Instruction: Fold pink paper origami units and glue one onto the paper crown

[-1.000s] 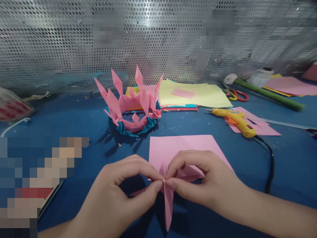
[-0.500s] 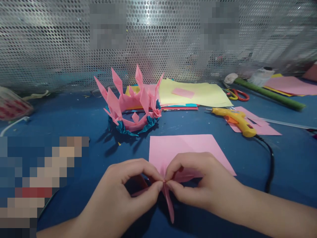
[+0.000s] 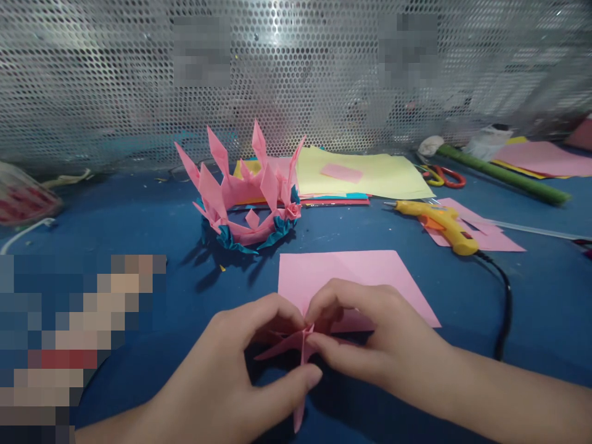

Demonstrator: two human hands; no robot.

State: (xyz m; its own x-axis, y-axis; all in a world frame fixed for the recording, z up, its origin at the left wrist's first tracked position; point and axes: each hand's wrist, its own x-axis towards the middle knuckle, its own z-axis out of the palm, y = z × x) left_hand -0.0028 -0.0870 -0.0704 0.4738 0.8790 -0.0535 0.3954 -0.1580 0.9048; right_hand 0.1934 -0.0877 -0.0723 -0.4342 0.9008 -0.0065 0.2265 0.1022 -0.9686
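Note:
A small folded pink paper piece, with narrow points spreading left and downward, is held above the blue table. My right hand pinches its upper centre between thumb and index finger. My left hand is around its left side: the index fingertip meets the top of the fold, while the thumb lies across the lower point. The left hand's other fingers are partly hidden behind the paper. Just beyond my hands, a flat pink paper sheet lies on the table.
Behind stands a pink paper crown with blue trim. A yellow glue gun rests to the right, its black cord running forward. Farther back are yellow paper sheets, scissors and a green stem. A perforated metal screen rises behind.
My left thumb has parted from the left index finger and slid down over the lower point. The folded paper has turned, its lower point swinging left. My right hand keeps its pinch.

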